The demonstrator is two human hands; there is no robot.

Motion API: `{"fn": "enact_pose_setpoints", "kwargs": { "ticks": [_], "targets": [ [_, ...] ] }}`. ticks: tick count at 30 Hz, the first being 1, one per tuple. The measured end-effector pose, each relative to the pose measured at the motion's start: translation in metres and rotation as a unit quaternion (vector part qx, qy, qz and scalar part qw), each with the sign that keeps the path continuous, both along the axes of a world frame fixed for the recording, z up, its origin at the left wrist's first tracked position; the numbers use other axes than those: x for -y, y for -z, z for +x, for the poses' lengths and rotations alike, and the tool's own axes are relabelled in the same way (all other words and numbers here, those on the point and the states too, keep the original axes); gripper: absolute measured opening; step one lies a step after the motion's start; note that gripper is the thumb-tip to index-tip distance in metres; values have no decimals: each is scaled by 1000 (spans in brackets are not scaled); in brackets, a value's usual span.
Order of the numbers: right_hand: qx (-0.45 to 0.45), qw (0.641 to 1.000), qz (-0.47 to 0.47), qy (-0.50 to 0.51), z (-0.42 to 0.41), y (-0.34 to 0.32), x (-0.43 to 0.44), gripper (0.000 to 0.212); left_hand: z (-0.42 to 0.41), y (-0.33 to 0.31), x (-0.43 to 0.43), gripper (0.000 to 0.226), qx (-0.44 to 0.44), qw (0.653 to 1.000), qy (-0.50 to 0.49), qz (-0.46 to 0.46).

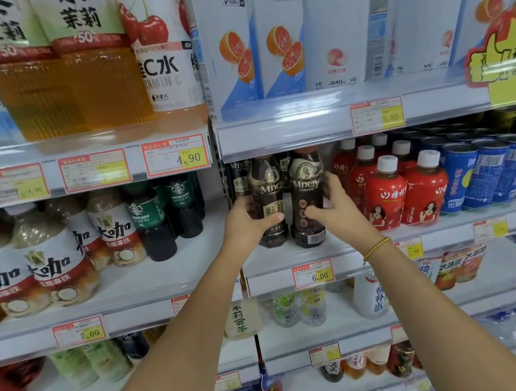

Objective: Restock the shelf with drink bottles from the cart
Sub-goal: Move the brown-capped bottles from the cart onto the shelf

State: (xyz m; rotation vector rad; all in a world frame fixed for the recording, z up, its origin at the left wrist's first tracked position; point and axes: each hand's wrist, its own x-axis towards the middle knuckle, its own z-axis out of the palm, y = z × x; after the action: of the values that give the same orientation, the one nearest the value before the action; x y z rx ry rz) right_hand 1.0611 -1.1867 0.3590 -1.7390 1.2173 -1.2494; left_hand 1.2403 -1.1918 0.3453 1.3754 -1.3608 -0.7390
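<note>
Upright, left hand grasping left bottle, right hand right bottle, near shelf edge

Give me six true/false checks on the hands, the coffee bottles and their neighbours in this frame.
1. The left hand grips the left coffee bottle. True.
2. The right hand holds nothing. False: it grips the right coffee bottle.
3. Both coffee bottles are upright. True.
4. The red bottles to their right have black caps. False: the caps are white.
5. The bracelet is on the left wrist. False: it is on the right wrist.
6. The price tag on the shelf edge below the coffee bottles reads 6.00. True.
</note>
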Motion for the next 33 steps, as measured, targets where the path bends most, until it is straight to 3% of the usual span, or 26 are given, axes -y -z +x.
{"fn": "enact_pose_setpoints", "kwargs": {
  "ticks": [2,5,9,16,21,25,29,33],
  "targets": [
    [-59,996,-8,66,4,8,3,82,0,0,-1,62,7,1000,-8,-2],
    [-113,985,-13,133,4,10,2,70,0,0,-3,61,22,1000,-19,-11],
    [-105,988,-30,105,-1,8,4,58,-3,2,-6,55,16,999,-43,-22],
    [-110,986,-10,127,-1,18,20,65,-3,2,-4,43,2,998,-59,-15],
    [-108,989,6,96,-5,14,39,58,-9,3,5,50,-12,998,-58,-18],
    [-151,982,17,114,-2,18,62,53,-18,4,17,52,13,996,-89,-10],
    [-160,980,13,117,-2,14,78,47,-24,8,27,39,14,993,-114,-7],
    [-166,980,14,108,3,11,97,38,-29,9,48,35,73,987,-145,-1]
  ]
}}
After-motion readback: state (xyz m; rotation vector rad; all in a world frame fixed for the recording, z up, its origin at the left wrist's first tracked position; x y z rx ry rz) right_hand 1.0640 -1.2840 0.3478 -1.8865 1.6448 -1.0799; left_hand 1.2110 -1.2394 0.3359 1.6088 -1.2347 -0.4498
